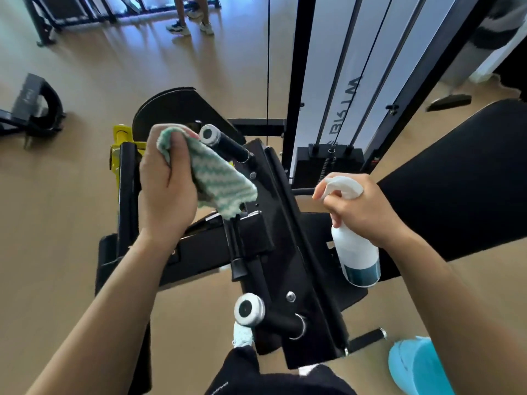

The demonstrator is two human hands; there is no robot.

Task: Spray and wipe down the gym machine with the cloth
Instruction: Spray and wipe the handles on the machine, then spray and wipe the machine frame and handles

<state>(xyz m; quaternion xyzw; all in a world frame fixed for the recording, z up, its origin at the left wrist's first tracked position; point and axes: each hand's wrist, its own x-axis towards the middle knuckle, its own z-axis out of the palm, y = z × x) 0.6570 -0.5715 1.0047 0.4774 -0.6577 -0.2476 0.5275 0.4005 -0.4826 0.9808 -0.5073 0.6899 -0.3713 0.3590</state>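
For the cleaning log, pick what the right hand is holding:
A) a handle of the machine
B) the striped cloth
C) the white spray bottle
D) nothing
C: the right hand grips the white spray bottle near its trigger, while the left hand holds the green-and-white cloth.
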